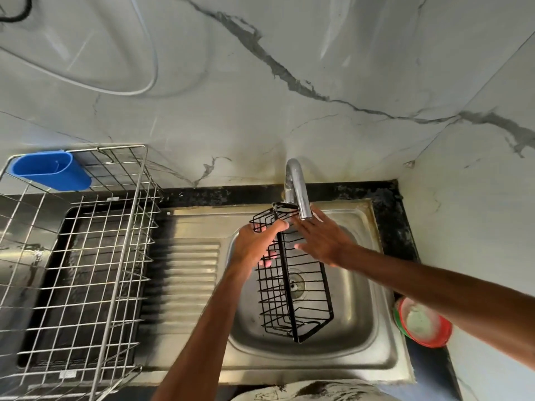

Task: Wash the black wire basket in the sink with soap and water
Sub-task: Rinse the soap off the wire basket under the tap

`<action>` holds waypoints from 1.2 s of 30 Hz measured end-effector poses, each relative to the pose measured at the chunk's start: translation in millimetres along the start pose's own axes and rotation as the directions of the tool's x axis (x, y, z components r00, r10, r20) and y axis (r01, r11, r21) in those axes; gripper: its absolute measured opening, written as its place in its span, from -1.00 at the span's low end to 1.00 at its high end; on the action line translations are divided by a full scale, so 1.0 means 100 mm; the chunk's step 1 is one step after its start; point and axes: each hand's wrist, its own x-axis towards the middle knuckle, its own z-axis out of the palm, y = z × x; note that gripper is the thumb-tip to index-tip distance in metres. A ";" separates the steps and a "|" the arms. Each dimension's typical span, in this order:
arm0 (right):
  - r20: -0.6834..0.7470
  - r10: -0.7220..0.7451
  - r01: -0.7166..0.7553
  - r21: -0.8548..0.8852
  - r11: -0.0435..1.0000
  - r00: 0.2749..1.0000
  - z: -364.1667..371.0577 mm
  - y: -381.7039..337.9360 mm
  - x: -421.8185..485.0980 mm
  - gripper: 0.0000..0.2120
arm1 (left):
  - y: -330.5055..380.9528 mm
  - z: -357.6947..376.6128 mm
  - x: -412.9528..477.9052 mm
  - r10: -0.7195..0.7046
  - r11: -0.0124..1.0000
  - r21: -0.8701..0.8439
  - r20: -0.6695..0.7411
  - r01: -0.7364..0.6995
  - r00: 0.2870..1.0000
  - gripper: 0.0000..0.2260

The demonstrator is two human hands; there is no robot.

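The black wire basket hangs tilted over the steel sink bowl, its long side running from the tap down toward me. My left hand grips its upper left rim, fingers curled through the wires. My right hand lies flat with fingers spread against the basket's upper end, just under the spout of the chrome tap. No water stream is clearly visible. The drain shows through the basket's wires.
A large steel wire dish rack with a blue plastic cutlery cup stands left of the ribbed drainboard. A red-and-green tub of white soap paste sits on the black counter at the right. Marble wall behind.
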 end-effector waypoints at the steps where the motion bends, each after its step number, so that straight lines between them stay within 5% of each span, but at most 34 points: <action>1: -0.010 0.002 -0.002 -0.005 1.000 1.000 0.00 -0.02 0.00 -0.28 | 0.02 0.00 -0.02 0.007 1.000 -0.013 0.002 -0.007 1.000 -0.55; 5: -0.108 -0.063 0.069 0.058 0.996 0.992 0.26 -0.30 -0.26 -0.20 | 0.00 -0.03 0.03 0.010 0.994 -0.106 -0.012 -0.011 1.000 -0.62; 9: -0.016 -0.211 0.212 0.022 0.977 0.977 0.48 -0.41 -0.53 -0.25 | -0.03 -0.08 0.06 0.017 0.992 -0.124 -0.008 -0.018 1.000 -0.52; 20: -0.120 -0.065 0.064 -0.008 0.998 0.991 -0.17 -0.03 0.04 -0.33 | 0.10 -0.12 0.00 0.118 0.992 -0.056 0.017 -0.117 0.993 -0.77; 27: -0.009 -0.174 0.174 0.030 0.984 0.985 0.25 -0.25 -0.28 -0.24 | 0.02 -0.13 -0.02 0.246 0.969 0.004 -0.035 -0.246 0.969 -0.77; 36: 0.022 -0.285 0.284 0.060 0.957 0.958 0.16 -0.13 -0.28 -0.27 | 0.05 -0.12 0.03 0.211 0.977 0.007 -0.087 -0.212 0.973 -0.69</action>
